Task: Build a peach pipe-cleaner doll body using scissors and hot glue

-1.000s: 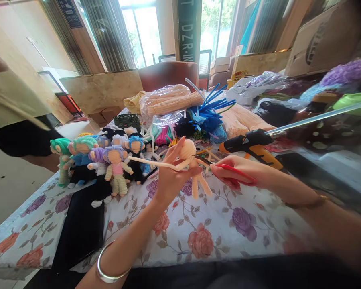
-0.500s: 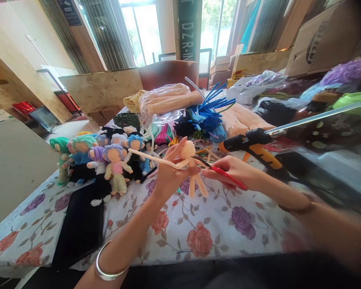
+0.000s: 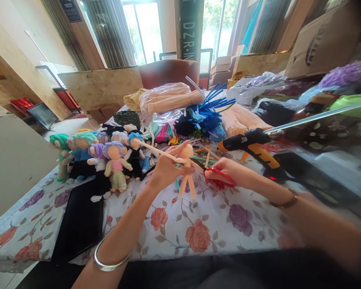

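Observation:
My left hand (image 3: 166,170) is closed around a bare peach doll (image 3: 187,186) made of fuzzy pipe cleaners, its round head up and two legs hanging below. One long pale pipe cleaner (image 3: 156,151) sticks out from the doll to the left. In my right hand (image 3: 224,172) are scissors with red handles (image 3: 228,181). Their dark blades point left and touch or nearly touch the doll's side; whether they are closed on it I cannot tell.
Finished dolls (image 3: 116,164) with coloured hair stand in a group at left, behind a black flat panel (image 3: 80,220). A glue gun (image 3: 252,148) stands on the right. Bundled peach pipe cleaners (image 3: 174,99) and blue ones (image 3: 203,116) lie behind on the flowered tablecloth (image 3: 174,241).
The doll has shifted slightly left and turned in my left hand. My right hand has drawn a little left with the scissors, whose handles now sit more level.

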Action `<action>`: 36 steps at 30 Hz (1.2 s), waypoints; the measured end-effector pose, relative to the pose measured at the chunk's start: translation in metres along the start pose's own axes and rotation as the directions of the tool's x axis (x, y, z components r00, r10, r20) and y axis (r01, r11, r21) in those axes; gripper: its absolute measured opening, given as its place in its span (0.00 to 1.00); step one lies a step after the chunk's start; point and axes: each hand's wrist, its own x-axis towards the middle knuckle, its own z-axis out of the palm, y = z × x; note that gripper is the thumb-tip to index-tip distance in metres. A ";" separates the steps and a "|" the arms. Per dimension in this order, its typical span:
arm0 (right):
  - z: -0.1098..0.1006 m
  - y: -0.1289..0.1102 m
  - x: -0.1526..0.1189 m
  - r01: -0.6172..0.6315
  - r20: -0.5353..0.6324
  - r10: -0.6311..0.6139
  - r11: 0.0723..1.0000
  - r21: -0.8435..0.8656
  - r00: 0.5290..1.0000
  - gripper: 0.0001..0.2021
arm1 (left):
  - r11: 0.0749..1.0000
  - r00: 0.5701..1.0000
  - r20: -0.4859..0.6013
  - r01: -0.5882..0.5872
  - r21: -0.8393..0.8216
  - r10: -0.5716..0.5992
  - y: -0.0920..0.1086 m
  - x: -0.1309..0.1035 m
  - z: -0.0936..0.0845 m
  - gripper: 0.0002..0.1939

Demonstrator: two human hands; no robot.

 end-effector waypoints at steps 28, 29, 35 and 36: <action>-0.021 -0.016 0.001 -0.108 0.177 0.141 0.976 -0.187 0.974 0.06 | 0.999 1.000 -0.004 -0.024 -0.029 0.024 -0.003 0.001 0.000 0.39; -0.020 -0.017 0.001 -0.111 0.161 0.140 0.978 -0.174 0.977 0.07 | 0.999 1.000 -0.006 -0.027 -0.035 0.027 -0.003 0.001 0.000 0.38; -0.018 -0.015 -0.002 -0.126 0.129 0.138 0.987 -0.102 0.982 0.09 | 0.998 0.999 -0.010 -0.048 -0.043 0.047 -0.006 0.002 0.000 0.38; -0.019 -0.014 -0.003 -0.116 0.149 0.126 0.990 -0.077 0.981 0.09 | 0.998 0.999 -0.009 -0.049 -0.042 0.049 -0.006 0.002 0.000 0.38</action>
